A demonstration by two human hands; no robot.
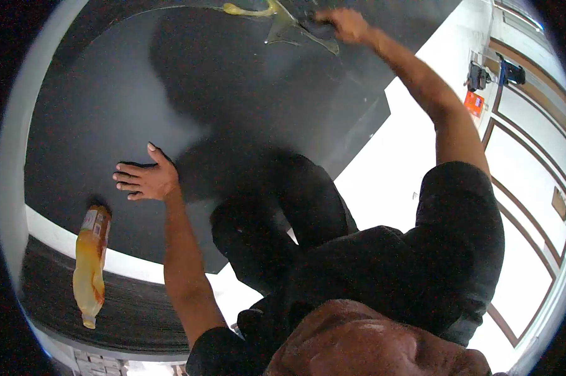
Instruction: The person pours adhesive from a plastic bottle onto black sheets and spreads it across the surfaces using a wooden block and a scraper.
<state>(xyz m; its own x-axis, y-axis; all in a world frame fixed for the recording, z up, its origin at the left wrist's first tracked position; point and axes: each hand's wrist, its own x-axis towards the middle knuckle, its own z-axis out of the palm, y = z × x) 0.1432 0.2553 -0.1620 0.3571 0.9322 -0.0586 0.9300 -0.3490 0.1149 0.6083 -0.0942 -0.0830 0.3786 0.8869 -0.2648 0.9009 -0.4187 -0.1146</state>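
My left hand (146, 178) lies flat on a wide black panel (107, 125), its fingers spread and its thumb apart. At the far end of the panel, my right hand (347, 26) is closed, with something small and dark at its fingers that I cannot make out. Just left of that hand, a glossy, yellowish wet substance (282, 19) lies in streaks and blobs on the panel. A clear plastic bottle (90, 269) holding yellow and orange-brown contents lies beyond my left hand, with its cap end toward me.
A dark, ridged stack (145, 307) shows below the panel at lower left. White floor (383, 163) runs along the right side. Farther right are panelled white doors (521, 232), an orange-red item (474, 104) and a dark device (477, 76).
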